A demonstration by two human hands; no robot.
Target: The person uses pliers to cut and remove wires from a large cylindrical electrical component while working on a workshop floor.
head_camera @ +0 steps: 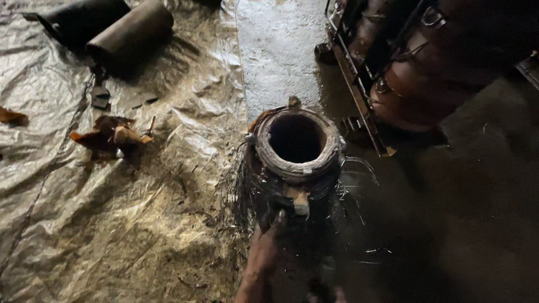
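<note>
Crinkled plastic sheet (pixel 112 224) beside wire-wound hollow coil (pixel 296 163); left hand (pixel 264 252) fingers pressed against it.

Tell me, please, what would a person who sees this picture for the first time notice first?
First, the upright hollow cylinder wound with thin dark wire at the centre, its round opening facing up and loose strands hanging off its sides. A hand reaches up from the bottom edge and touches its lower side. To the left lies a crinkled shiny plastic sheet with brown paper scraps and two dark tubes at the top.
</note>
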